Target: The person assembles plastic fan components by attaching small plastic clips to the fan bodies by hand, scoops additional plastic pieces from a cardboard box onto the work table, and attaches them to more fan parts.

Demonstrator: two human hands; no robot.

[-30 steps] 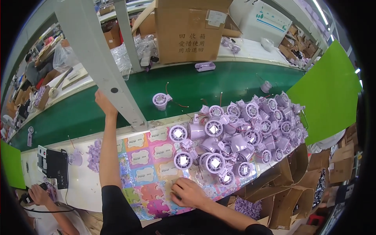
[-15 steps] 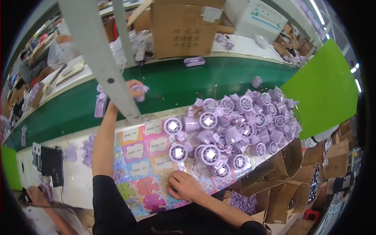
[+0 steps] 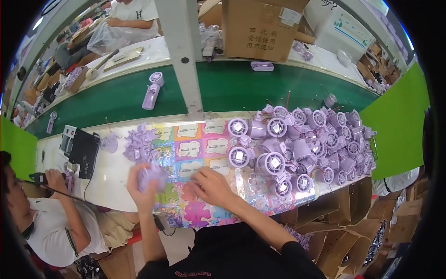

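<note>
Head view: lilac part (image 3: 155,177), roundish, outline blurred, in left hand (image 3: 141,193).

Grey post (image 3: 183,65) ahead, piled purple housings (image 3: 302,148) at right, open belt (image 3: 227,90) between

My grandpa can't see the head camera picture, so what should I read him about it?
A person's left hand holds a blurred lilac part above a white workbench, while their right hand is over a colourful puzzle-patterned sheet. A pile of round lilac fan housings sits to the right. Behind is a green belt with a handheld fan on it.
</note>
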